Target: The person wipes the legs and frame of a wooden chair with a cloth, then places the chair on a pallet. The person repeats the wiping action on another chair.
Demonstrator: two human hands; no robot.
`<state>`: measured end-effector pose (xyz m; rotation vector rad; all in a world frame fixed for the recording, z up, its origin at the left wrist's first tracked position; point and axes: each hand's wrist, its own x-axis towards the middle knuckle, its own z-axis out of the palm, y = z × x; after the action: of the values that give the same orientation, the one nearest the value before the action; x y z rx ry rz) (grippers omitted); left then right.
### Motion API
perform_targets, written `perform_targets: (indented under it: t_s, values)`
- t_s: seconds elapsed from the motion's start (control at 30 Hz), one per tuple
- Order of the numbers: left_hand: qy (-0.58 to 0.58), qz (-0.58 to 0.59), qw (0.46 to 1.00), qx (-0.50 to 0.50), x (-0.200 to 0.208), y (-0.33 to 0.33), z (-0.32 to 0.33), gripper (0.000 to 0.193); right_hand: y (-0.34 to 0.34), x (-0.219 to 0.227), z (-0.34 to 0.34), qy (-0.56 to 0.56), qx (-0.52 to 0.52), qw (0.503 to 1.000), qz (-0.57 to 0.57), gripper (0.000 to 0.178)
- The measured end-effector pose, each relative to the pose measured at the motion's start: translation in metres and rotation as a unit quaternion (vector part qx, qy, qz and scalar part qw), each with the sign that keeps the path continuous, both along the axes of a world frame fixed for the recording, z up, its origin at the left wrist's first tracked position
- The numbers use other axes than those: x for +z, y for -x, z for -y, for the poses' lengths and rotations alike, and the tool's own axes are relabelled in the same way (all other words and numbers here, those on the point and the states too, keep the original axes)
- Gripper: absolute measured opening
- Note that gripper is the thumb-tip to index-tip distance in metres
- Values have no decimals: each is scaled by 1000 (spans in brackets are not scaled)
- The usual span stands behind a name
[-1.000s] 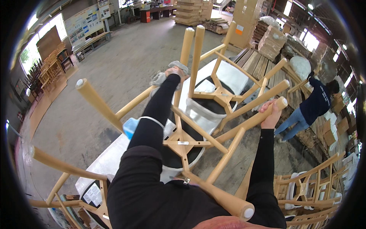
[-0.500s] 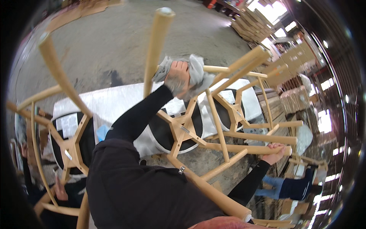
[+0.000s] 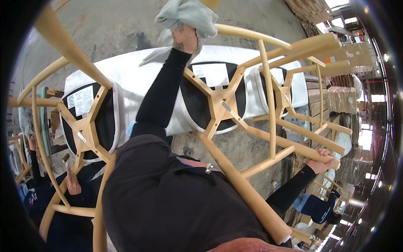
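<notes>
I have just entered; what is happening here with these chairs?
A person is handling the middle chair of three, all upside down on a white-covered surface. The left hand holds a pale grey cloth by one leg; the right hand grips a second leg near its end. Another person is beside the left chair.

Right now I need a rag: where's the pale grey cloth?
In the head view, the pale grey cloth is near the top, left of centre, in the left hand.
</notes>
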<state>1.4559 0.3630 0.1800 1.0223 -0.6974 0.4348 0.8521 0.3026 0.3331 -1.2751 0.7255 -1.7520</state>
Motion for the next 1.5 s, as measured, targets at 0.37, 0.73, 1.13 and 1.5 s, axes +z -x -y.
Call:
perform_targets:
  t_s: [0.37,0.73,1.13,1.5]
  values:
    - [-640,-237,722,114,-213,81,-53,97,7,2,2,-13,-8,1000,0,32]
    - [-237,-18,912,-335,-101,2,-57,48,26,-6,11,-14,22,1000,7,35]
    - [-476,-112,810,-323,-231,69,-53,57,33,-7,7,-44,158,967,195,31]
    - [10,-218,872,-438,-25,26,-57,81,7,-8,6,24,-18,998,63,25]
